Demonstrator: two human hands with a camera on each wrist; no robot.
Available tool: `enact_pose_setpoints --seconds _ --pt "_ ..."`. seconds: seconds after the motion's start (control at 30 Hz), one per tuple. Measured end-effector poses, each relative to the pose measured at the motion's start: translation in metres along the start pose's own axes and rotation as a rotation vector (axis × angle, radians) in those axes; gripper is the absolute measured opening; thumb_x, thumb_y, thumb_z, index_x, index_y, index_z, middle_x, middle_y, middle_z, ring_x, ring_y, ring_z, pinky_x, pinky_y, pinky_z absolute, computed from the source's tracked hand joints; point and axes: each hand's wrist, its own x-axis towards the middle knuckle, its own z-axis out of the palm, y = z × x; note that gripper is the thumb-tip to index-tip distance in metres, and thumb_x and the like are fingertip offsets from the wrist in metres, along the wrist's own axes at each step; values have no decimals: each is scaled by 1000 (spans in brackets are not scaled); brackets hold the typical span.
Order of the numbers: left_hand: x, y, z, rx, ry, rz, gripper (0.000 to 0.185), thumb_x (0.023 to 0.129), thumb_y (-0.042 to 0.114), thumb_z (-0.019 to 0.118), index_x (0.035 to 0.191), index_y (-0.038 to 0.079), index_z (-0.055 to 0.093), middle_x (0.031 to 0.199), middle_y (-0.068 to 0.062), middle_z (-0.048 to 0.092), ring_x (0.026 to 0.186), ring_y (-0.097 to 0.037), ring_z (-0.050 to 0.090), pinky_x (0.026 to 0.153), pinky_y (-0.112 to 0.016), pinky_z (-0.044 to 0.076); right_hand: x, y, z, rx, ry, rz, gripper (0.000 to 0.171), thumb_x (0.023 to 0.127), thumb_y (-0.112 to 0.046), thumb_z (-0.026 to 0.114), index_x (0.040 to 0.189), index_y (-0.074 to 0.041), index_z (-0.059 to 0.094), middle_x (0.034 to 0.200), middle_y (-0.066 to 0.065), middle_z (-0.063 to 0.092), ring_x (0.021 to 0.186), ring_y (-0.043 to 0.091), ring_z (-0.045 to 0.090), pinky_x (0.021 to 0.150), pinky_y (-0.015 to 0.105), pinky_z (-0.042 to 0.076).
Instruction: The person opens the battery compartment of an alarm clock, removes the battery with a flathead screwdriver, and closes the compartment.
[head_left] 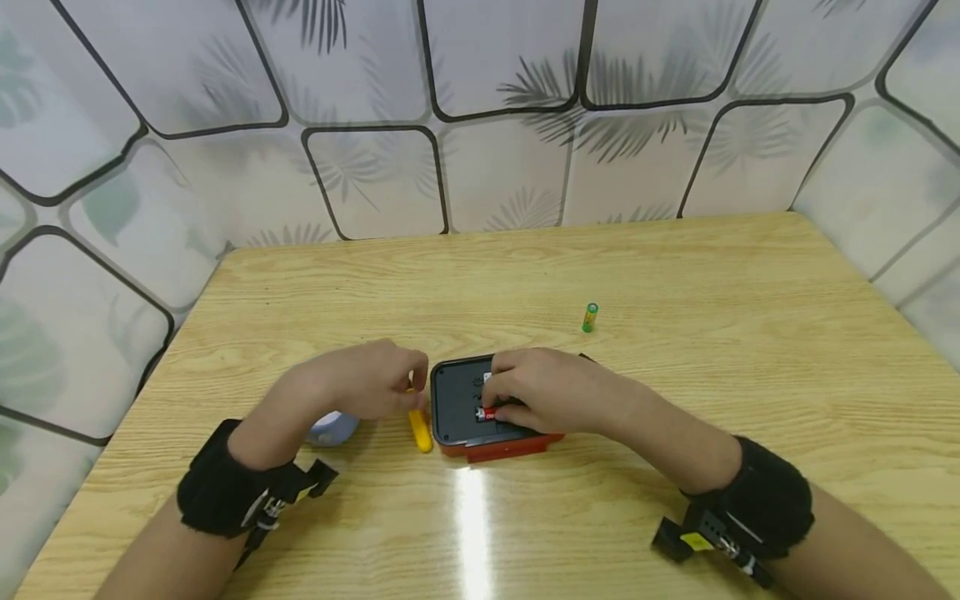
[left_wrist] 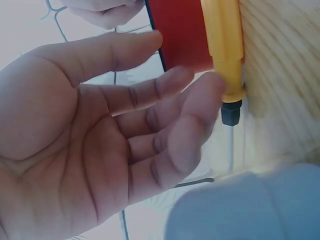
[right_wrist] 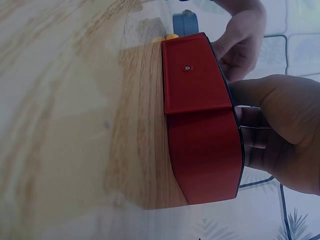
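A red box-shaped device (head_left: 504,451) lies on the table with its black back panel (head_left: 454,400) facing up. My right hand (head_left: 551,387) is over that panel, its fingertips and thumb pinching a red and silver battery (head_left: 486,413). The battery slot is mostly hidden under the fingers. In the right wrist view the device's red side (right_wrist: 200,90) shows, with a small screw in it. Just left of the device lies a yellow-handled screwdriver (left_wrist: 225,45). My left hand (head_left: 375,383) hovers above it, fingers loosely bent and holding nothing.
A green battery (head_left: 590,317) stands on the wooden table (head_left: 697,308) beyond the device, to the right. Partly under my left wrist is a pale blue rounded object (head_left: 335,428). Patterned wall panels (head_left: 502,167) border the table's far side.
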Motion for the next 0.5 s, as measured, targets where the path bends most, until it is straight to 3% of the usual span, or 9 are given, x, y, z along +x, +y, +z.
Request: enact_pose_setpoints --seconds 0.27,0.37,0.5 --pt "0 6 -1 65 254 26 21 92 33 57 89 13 56 77 3 56 64 -11 49 58 -25 42 0 -1 -1 -1 -1 -2 10 87 -25 66 96 -21 69 91 -7 57 78 5 50 72 21 47" --pt "2 9 0 97 318 33 30 90 39 60 100 11 57 92 -1 56 75 -14 50 66 -27 44 0 -1 -1 -10 7 -8 11 88 -26 65 97 -21 68 92 -7 58 79 5 51 72 22 48" --pt "5 12 2 155 337 47 55 84 44 65 123 8 53 118 -7 50 100 -21 47 83 -34 46 0 -1 0 -38 28 -26 19 89 -30 63 107 -23 66 99 -6 61 88 7 56 80 26 51"
